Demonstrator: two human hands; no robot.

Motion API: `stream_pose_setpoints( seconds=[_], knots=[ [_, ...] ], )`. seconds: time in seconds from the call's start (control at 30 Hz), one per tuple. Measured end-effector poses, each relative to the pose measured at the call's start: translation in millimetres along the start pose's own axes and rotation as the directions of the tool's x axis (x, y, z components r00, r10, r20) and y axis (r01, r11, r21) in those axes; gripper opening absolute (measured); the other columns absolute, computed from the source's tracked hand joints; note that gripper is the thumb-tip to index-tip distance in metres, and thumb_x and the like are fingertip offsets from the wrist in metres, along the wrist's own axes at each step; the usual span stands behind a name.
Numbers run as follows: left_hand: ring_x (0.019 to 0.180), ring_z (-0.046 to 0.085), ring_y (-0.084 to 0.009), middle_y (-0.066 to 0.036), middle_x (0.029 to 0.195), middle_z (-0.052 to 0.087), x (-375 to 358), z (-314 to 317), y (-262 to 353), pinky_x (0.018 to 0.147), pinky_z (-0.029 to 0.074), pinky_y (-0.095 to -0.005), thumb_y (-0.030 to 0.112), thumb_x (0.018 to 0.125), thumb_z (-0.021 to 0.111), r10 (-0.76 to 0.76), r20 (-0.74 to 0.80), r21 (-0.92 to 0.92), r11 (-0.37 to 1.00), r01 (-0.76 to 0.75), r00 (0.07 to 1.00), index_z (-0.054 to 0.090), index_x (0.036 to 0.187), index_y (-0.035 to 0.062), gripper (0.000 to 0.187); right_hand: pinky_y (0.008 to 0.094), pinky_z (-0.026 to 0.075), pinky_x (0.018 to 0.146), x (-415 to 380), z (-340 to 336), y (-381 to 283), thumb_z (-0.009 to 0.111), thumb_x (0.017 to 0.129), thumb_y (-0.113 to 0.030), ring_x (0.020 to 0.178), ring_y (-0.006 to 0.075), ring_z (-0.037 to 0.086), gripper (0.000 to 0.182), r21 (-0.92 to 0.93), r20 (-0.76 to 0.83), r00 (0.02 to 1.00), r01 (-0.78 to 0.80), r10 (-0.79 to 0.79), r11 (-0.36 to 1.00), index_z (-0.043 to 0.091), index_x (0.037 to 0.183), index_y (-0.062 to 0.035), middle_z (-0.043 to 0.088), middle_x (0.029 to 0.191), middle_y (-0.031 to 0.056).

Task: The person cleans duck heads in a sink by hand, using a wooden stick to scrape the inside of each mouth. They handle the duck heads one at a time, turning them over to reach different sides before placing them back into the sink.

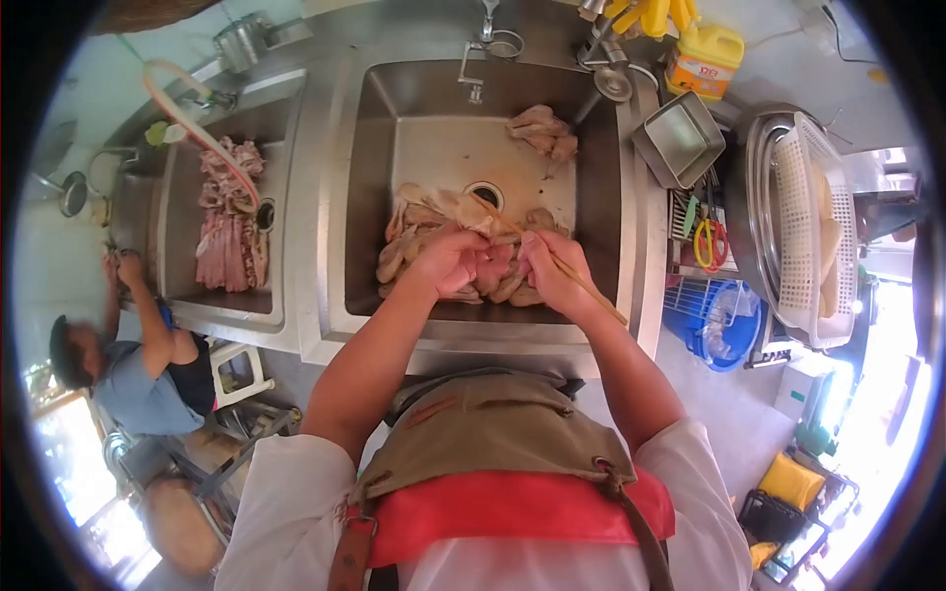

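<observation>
My left hand (448, 261) is closed, palm partly up, around a pale raw poultry piece (458, 209) over the near half of the steel sink (424, 143). In my right hand (558, 276) is a thin wooden stick (593, 294); its upper end reaches the meat between my hands, and its other end sticks out past my wrist. Below both hands lies a pile of raw poultry (392, 261), partly hidden by them. More poultry pieces (544, 132) rest in the sink's far right corner. The drain (485, 194) shows just beyond the pile.
A second sink (281, 197) on the left holds strips of raw meat (232, 222) and a hose (187, 113). A co-worker (148, 374) is beyond it. Rightward are a metal container (680, 140), a yellow jug (705, 61), scissors (708, 244), a white basket (813, 227) and a blue bucket (714, 325).
</observation>
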State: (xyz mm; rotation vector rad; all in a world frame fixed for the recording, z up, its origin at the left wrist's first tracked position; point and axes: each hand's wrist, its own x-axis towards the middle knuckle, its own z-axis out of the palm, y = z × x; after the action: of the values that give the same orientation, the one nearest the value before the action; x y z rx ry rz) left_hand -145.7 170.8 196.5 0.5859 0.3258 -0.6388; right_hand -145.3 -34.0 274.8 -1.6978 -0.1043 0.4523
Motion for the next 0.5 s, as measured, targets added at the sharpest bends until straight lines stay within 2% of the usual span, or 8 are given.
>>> stream_pose_setpoints(
  seconds=[0.03,0.1,0.13,0.23,0.33,0.43,0.5],
  knots=[
    [0.102,0.065,-0.0313,-0.014,0.104,0.063,-2.0,0.8,3.1,0.084,0.058,-0.0449,-0.004,0.081,0.053,0.053,0.018,0.010,0.999,-0.053,0.998,0.055,0.112,-0.0001,0.032,0.0243,0.042,0.053,-2.8,0.2,-5.2,0.049,0.100,-0.025,0.057,0.0085,0.050,0.033,0.017,0.001,1.000,-0.025,0.025,1.000,0.057,0.080,0.0001,0.056,0.067,0.0033],
    [0.102,0.065,-0.0320,-0.015,0.107,0.062,-5.0,5.1,11.1,0.084,0.058,-0.0450,-0.007,0.079,0.054,0.122,-0.056,0.117,0.986,-0.115,0.991,0.053,0.117,0.0000,0.039,0.0271,0.045,0.058,-3.3,-0.9,-15.5,0.049,0.100,-0.023,0.061,0.0098,0.053,0.033,0.045,0.005,0.997,-0.074,0.074,0.996,0.057,0.080,0.0023,0.056,0.066,0.0040],
    [0.102,0.065,-0.0323,-0.015,0.109,0.062,-7.6,8.1,14.5,0.084,0.058,-0.0451,-0.008,0.078,0.055,0.154,-0.091,0.169,0.976,-0.137,0.984,0.051,0.119,0.0000,0.042,0.0267,0.045,0.058,-3.9,-2.0,-20.1,0.049,0.100,-0.023,0.061,0.0095,0.052,0.033,0.042,0.021,0.999,-0.050,0.049,0.998,0.057,0.080,0.0024,0.056,0.066,0.0038],
    [0.100,0.065,-0.0327,-0.016,0.112,0.061,-16.4,24.7,27.1,0.083,0.058,-0.0463,-0.003,0.082,0.053,0.282,-0.067,0.231,0.938,-0.260,0.957,0.047,0.129,0.0030,0.048,0.0256,0.045,0.058,-9.2,-3.9,-30.1,0.049,0.100,-0.022,0.062,0.0087,0.052,0.032,0.060,0.039,0.999,-0.014,0.012,0.998,0.058,0.082,0.0025,0.056,0.068,0.0033],
    [0.101,0.064,-0.0344,-0.017,0.113,0.062,-27.0,39.1,41.7,0.086,0.056,-0.0476,0.003,0.086,0.049,0.266,-0.010,0.050,0.963,-0.265,0.964,0.043,0.136,0.0071,0.051,0.0248,0.044,0.057,-13.1,-5.5,-35.2,0.049,0.100,-0.023,0.062,0.0081,0.052,0.032,0.092,0.029,1.000,-0.010,0.007,0.996,0.058,0.082,0.0023,0.056,0.069,0.0028],
    [0.099,0.065,-0.0342,-0.016,0.109,0.063,-26.2,37.2,48.7,0.084,0.057,-0.0472,0.009,0.091,0.044,0.164,0.053,0.006,0.986,-0.164,0.985,0.045,0.136,0.0090,0.046,0.0244,0.043,0.056,-14.8,-6.7,-35.4,0.049,0.100,-0.023,0.060,0.0080,0.051,0.032,0.086,0.030,1.000,-0.011,0.008,0.996,0.057,0.081,0.0016,0.056,0.069,0.0028],
    [0.096,0.065,-0.0329,-0.015,0.104,0.063,-27.0,40.7,49.0,0.081,0.057,-0.0455,0.007,0.091,0.046,0.125,0.006,-0.029,0.992,-0.125,0.992,0.048,0.133,0.0077,0.042,0.0239,0.042,0.052,-17.1,-7.6,-34.8,0.047,0.100,-0.023,0.057,0.0081,0.049,0.033,0.095,0.005,1.000,-0.023,0.023,0.995,0.057,0.079,0.0002,0.056,0.068,0.0029]
  ],
)
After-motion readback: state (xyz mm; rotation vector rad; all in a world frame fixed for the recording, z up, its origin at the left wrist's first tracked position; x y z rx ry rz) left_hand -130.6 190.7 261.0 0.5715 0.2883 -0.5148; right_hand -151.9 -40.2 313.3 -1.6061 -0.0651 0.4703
